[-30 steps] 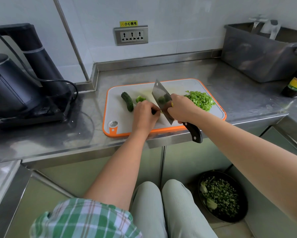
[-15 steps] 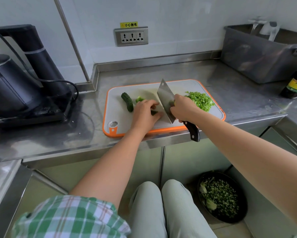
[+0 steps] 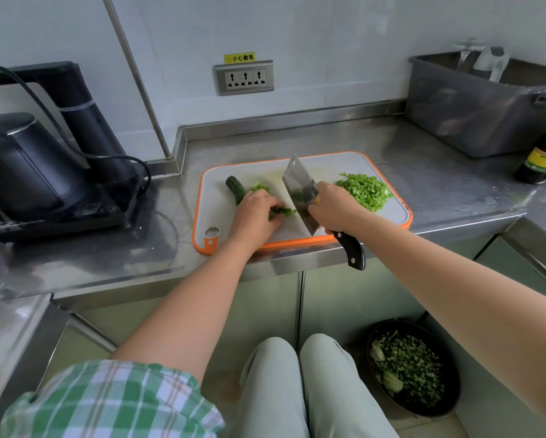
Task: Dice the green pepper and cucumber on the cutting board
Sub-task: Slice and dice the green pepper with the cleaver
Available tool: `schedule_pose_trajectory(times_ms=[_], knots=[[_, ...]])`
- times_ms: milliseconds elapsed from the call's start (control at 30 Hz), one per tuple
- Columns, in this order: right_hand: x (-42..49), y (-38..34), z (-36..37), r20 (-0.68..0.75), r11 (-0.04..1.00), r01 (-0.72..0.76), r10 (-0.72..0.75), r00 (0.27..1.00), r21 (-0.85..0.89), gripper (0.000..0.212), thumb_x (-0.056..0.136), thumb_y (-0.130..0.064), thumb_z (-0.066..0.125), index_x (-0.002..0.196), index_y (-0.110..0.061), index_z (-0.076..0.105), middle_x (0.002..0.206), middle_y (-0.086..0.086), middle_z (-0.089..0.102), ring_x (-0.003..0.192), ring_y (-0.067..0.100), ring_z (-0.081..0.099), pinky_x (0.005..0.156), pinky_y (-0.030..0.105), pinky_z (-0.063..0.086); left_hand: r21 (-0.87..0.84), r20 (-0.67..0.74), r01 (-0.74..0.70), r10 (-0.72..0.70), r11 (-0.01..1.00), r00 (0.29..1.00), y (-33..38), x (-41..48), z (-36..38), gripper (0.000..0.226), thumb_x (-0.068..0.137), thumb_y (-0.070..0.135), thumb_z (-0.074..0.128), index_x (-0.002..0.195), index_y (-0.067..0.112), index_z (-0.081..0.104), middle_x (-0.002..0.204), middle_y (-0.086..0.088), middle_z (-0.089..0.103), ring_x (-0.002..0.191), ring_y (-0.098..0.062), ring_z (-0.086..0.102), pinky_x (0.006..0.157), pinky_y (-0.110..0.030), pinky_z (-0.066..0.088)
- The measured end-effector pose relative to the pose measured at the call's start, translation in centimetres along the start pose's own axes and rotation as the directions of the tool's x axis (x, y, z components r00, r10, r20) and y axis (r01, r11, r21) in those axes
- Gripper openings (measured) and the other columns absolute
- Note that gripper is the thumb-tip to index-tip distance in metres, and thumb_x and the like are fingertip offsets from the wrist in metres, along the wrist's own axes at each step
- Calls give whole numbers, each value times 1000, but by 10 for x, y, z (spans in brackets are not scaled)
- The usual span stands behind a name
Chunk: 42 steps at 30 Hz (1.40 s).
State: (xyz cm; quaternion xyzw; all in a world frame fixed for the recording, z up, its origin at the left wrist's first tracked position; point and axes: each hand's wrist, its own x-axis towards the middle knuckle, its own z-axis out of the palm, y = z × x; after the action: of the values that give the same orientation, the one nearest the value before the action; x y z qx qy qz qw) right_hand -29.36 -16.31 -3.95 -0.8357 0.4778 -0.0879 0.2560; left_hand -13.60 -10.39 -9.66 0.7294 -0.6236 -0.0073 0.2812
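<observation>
Broadly, a steel worktop (image 3: 423, 172) carries a grey tub (image 3: 474, 121) at its back right corner and a black kettle (image 3: 28, 162) at its left end. A white, orange-rimmed board (image 3: 221, 213) lies against the front edge. On the floor below stands a dark bowl (image 3: 448, 403) of chopped greens. The right grip (image 3: 334, 210) is clenched round a cleaver (image 3: 298, 191), whose blade tilts over the board's middle. The left grip (image 3: 255, 216) presses curled fingers on pepper strips (image 3: 284, 212) just left of the blade. Diced pepper (image 3: 364, 191) is heaped near the board's right edge. A whole cucumber (image 3: 235, 189) lies toward the board's left side, partly behind the left grip, with a pepper piece (image 3: 260, 187) beside it.
</observation>
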Motion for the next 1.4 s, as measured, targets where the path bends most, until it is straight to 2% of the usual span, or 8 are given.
schedule_pose_trajectory(times_ms=[167, 367, 500, 667, 833, 967, 1167, 1400], knots=[[4, 3, -1, 3, 999, -9, 9, 1000, -54, 26, 92, -6, 43, 117, 0, 45, 104, 18, 55, 67, 30, 59, 48, 30, 44, -5, -48, 7, -7, 1000, 999, 5, 2, 6, 22, 82, 11, 67, 102, 14, 74, 97, -10, 63, 98, -30, 56, 82, -31, 42], [6, 6, -6, -57, 1000, -14, 15, 998, 10, 11, 94, -8, 41, 104, -5, 43, 92, 16, 55, 55, 26, 59, 51, 36, 51, -3, -45, 9, -9, 1000, 999, 8, 4, 9, 29, 80, 12, 66, 108, 11, 71, 97, -10, 62, 98, -29, 55, 82, -33, 44], [1, 0, -7, -35, 1000, 12, -11, 999, 15, 11, 94, -8, 42, 104, -4, 43, 93, 15, 54, 54, 25, 58, 44, 31, 47, -18, -78, 20, -21, 1000, 997, 10, 4, 9, 23, 80, 21, 70, 101, 15, 73, 94, -5, 62, 97, -25, 54, 84, -32, 44], [-4, 0, -4, -28, 999, 19, -20, 999, -31, 17, 93, -10, 44, 108, -3, 46, 105, 18, 55, 72, 31, 57, 51, 31, 45, -13, -89, 38, -39, 999, 995, 14, 6, 9, 8, 80, 19, 72, 88, 17, 74, 91, -5, 62, 95, -25, 53, 79, -31, 41], [-5, -4, -6, -30, 999, 23, -24, 999, -35, 15, 93, -9, 43, 107, -4, 45, 99, 17, 55, 68, 29, 58, 61, 41, 55, -17, -110, 38, -40, 999, 993, 15, 4, 10, 9, 83, 16, 69, 89, 14, 76, 89, -6, 65, 90, -24, 57, 73, -29, 43], [-4, -7, -4, -5, 991, 49, -50, 999, -122, 9, 90, -6, 43, 99, -5, 42, 101, 20, 57, 62, 28, 55, 46, 30, 41, -28, -124, 16, -19, 999, 992, 13, 1, 12, 13, 81, 11, 68, 90, 16, 76, 89, -4, 68, 88, -24, 57, 73, -28, 42], [-6, -18, -10, 119, 973, 56, -30, 992, -226, 30, 90, -4, 42, 119, 0, 47, 95, 15, 51, 58, 21, 45, 47, 25, 35, -137, -173, -13, -11, 991, 985, 11, 1, 13, 6, 73, 8, 73, 75, 13, 75, 79, -1, 69, 76, -23, 59, 65, -29, 40], [0, -13, 0, 1, 984, 18, -18, 1000, -175, 10, 89, -4, 43, 99, -6, 40, 100, 20, 55, 68, 31, 55, 49, 33, 42, -171, -208, -30, -7, 985, 978, 8, -2, 16, 7, 76, 10, 75, 82, 13, 77, 81, -4, 72, 77, -25, 62, 70, -35, 49]])
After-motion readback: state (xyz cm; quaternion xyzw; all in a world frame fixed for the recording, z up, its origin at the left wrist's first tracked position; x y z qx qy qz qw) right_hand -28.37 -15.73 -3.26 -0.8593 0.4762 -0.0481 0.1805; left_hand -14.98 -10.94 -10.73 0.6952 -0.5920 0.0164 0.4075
